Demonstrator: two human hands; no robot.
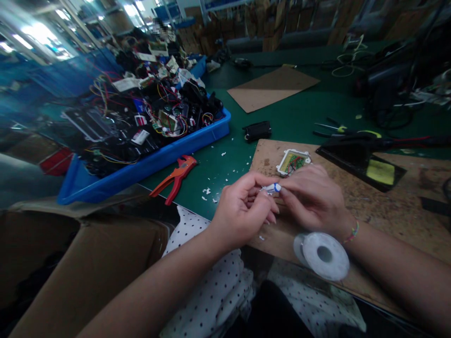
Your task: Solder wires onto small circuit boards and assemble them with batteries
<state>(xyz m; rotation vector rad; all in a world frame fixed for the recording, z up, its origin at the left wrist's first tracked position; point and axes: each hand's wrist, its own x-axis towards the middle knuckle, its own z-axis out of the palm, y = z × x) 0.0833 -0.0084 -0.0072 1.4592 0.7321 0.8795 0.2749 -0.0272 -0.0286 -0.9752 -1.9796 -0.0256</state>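
Between my two hands is a small white and blue piece [273, 188], too small to name. My left hand [246, 206] pinches its left end between thumb and fingers. My right hand [313, 197] is closed at its right end, with thumb and index finger at the tip. Just behind my right hand, a small green circuit board in a white frame [293, 162] lies on the brown board [373, 206]. A white spool [326, 256] sits at the board's front edge, below my right wrist.
A blue bin [148, 162] piled with black parts and wires stands left. Orange-red pliers [176, 180] lie beside it. White scraps, a black part [257, 131] and a cardboard sheet [273, 88] rest on the green table. At right are a black holder with yellow sponge [380, 172] and tools.
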